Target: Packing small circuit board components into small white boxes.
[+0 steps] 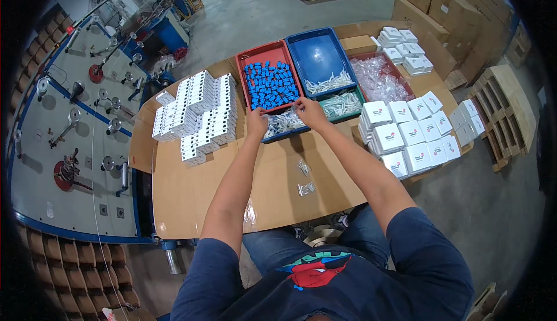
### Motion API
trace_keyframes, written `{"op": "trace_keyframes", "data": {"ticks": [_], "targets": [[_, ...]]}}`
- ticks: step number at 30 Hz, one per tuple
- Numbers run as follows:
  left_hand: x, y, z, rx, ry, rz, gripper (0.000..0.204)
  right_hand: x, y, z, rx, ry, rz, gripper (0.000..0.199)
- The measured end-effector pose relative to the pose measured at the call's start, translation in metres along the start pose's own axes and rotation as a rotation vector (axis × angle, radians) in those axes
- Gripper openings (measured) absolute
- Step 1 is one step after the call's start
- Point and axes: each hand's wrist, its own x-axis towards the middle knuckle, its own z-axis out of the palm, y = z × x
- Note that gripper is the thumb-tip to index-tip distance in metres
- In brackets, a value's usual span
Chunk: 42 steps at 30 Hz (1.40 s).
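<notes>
Both my hands are over a small blue tray (284,137) of little clear packets (282,122) with pale pieces in them. At its left end, my left hand (257,123) has its fingertips pinched together. My right hand (312,114) is at the tray's right end, thumb and fingers closed near the rim. What either pinch holds is too small to make out. Just beyond lies a red tray (239,68) of small blue plastic pieces (271,84). Two small clear packets, one nearer the tray (303,168) and another nearer me (306,189), lie on the cardboard-covered table.
A large blue tray (316,54) and a green tray (342,104) hold pale slim pieces. Clear plastic bags (380,76) fill another bin. White boxes are stacked at left (197,109) and right (409,132). Wooden pallets (505,106) stand on the floor at right.
</notes>
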Motion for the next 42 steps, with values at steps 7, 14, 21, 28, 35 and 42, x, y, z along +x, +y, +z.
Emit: {"op": "trace_keyframes", "data": {"ticks": [7,14,21,28,35,42], "targets": [[0.001,0.003,-0.003,0.073,-0.131,-0.085,0.020,-0.004,0.013,0.005,0.045,0.062,-0.037,0.014],[-0.007,-0.004,-0.003,0.146,-0.078,-0.051,0.017,-0.010,0.012,0.014,0.034,0.059,0.011,0.015],[-0.008,0.015,-0.008,0.124,-0.034,-0.033,0.016,-0.010,0.020,0.016,0.098,0.045,0.074,0.015],[-0.034,0.041,0.017,-0.652,-0.313,-0.557,0.021,-0.035,0.002,0.018,0.624,-0.119,0.158,0.011],[-0.077,0.097,0.003,-0.952,-0.449,-0.768,0.036,-0.042,0.017,-0.026,0.505,-0.023,0.270,0.020],[-0.177,0.052,-0.002,-0.304,-0.292,-0.394,0.031,0.046,0.110,-0.202,-0.470,0.356,0.205,0.038]]}}
